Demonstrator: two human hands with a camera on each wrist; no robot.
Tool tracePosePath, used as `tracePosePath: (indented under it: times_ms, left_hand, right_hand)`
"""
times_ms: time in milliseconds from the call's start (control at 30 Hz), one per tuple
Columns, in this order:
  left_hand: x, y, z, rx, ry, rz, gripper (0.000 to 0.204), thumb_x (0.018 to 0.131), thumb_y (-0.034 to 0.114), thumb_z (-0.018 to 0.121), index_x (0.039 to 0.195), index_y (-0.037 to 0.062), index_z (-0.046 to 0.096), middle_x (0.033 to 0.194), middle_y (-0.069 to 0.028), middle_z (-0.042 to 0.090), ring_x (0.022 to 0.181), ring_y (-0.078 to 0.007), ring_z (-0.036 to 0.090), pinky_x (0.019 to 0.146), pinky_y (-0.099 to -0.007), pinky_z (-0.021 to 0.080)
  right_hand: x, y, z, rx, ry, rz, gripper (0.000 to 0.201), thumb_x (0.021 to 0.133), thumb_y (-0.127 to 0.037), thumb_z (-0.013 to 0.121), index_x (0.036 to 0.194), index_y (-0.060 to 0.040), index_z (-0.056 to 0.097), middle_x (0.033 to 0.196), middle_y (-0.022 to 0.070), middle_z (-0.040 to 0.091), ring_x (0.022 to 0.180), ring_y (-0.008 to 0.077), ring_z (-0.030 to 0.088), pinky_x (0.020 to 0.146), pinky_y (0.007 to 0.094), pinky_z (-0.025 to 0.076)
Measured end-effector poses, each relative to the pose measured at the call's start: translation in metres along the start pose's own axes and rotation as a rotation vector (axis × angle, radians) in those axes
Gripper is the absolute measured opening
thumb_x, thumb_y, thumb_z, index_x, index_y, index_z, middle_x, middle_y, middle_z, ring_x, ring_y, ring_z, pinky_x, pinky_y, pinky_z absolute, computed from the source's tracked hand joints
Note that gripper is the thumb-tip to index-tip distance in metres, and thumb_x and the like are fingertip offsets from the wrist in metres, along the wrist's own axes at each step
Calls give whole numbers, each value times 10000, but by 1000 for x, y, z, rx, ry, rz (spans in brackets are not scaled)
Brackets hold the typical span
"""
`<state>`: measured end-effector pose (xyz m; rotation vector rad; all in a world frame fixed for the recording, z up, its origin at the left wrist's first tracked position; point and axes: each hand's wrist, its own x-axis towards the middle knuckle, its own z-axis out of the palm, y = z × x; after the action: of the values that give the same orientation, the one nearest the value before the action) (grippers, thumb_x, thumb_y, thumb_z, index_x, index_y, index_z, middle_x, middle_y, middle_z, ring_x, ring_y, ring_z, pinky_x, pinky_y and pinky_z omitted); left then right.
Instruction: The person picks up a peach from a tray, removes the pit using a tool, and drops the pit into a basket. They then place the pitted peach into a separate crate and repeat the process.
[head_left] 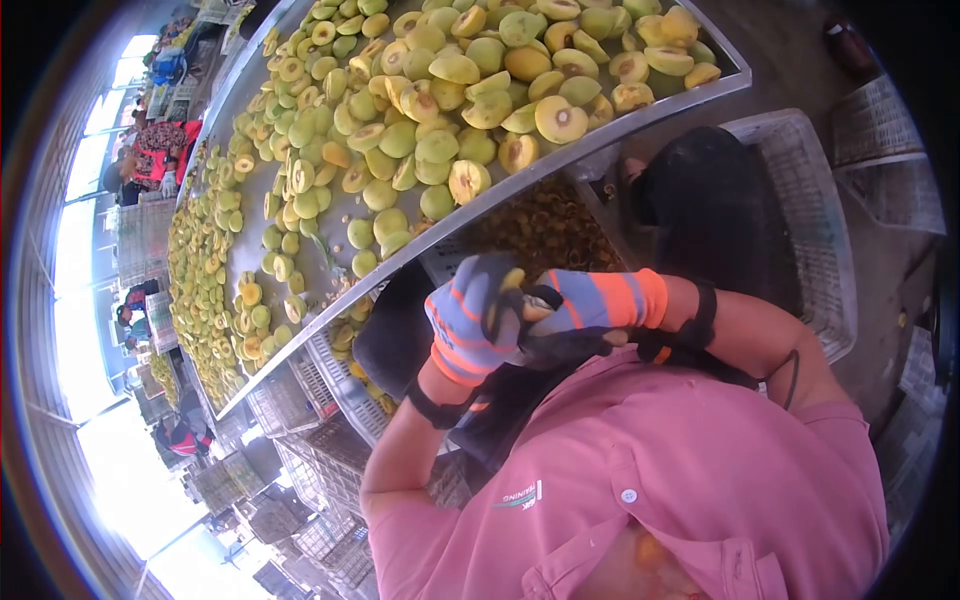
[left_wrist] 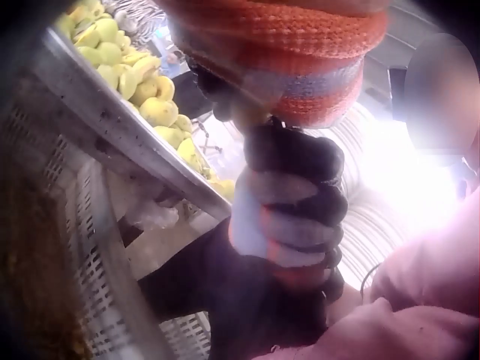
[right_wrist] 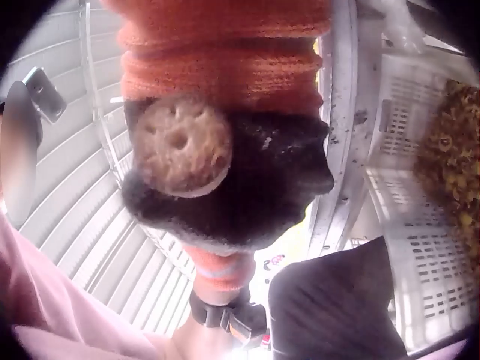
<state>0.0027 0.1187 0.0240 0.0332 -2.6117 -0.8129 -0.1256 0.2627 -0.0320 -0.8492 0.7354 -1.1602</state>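
Both your gloved hands meet at chest height around one small yellow fruit.

Your left hand (head_left: 465, 320) and right hand (head_left: 580, 305) both curl around the fruit (head_left: 512, 281), which only the head view shows peeking between the gloves; the right wrist view instead shows a round perforated pad (right_wrist: 182, 145) on the glove. Your pink shirt (head_left: 650, 470) bears a small unreadable logo. Beyond lies the counter (head_left: 560, 165) heaped with halved fruit.
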Motion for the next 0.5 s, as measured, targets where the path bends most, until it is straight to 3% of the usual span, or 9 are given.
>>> tracePosePath:
  times_ms: [67, 100, 200, 267, 333, 467, 500]
  left_hand:
    - [-12, -12, 22, -25, 149, -120, 406, 631, 28, 668, 1035, 5, 642, 967, -163, 655, 742, -340, 667, 628, -372, 545]
    - [-12, -9, 28, -53, 201, -151, 336, 705, -19, 551, 1034, -45, 618, 899, -175, 655, 738, -321, 681, 661, -358, 548]
    - [-8, -7, 28, -66, 197, -20, 341, 692, -8, 574, 1029, -31, 623, 901, -175, 655, 737, -329, 678, 656, -359, 548]
    - [0, -4, 11, 28, 20, 103, 335, 676, 15, 620, 1009, -24, 629, 904, -178, 655, 745, -338, 671, 646, -368, 548]
    - [8, 1, -2, 107, -135, 173, 335, 666, 17, 628, 999, -20, 632, 909, -179, 655, 749, -340, 668, 645, -375, 548]
    - [21, 5, -5, -249, -170, 25, 301, 717, 78, 642, 1011, 13, 651, 905, -146, 642, 689, -338, 641, 613, -385, 534]
    - [21, 7, -5, -302, -162, -41, 260, 773, 81, 615, 1020, 7, 646, 882, -158, 638, 716, -352, 647, 645, -374, 535]
  right_hand:
    - [2, -5, 2, -83, 147, 17, 137, 882, -188, 675, 879, -51, 679, 701, -49, 594, 603, 38, 494, 547, 245, 408]
    - [2, 0, -1, -54, 131, 31, 140, 882, -188, 675, 880, -48, 677, 696, -49, 589, 602, 38, 496, 542, 239, 406]
    - [-3, 10, -9, 57, 44, 115, 152, 885, -195, 675, 885, -44, 667, 690, -45, 575, 593, 42, 506, 520, 222, 400]
    - [-8, 2, -7, 179, -68, 204, 162, 889, -206, 673, 893, -44, 656, 695, -38, 567, 578, 48, 513, 496, 209, 393]
    - [-8, -6, -4, 248, -126, 148, 168, 901, -211, 660, 907, -45, 640, 707, -26, 563, 548, 50, 507, 470, 197, 382]
    - [-11, -9, -6, 498, -274, 172, 170, 918, -209, 638, 917, -41, 614, 725, -11, 552, 514, 45, 489, 443, 201, 380]
    - [-13, -16, -4, 499, -235, 207, 182, 924, -210, 635, 933, -29, 616, 715, -2, 553, 520, 43, 491, 445, 209, 397]
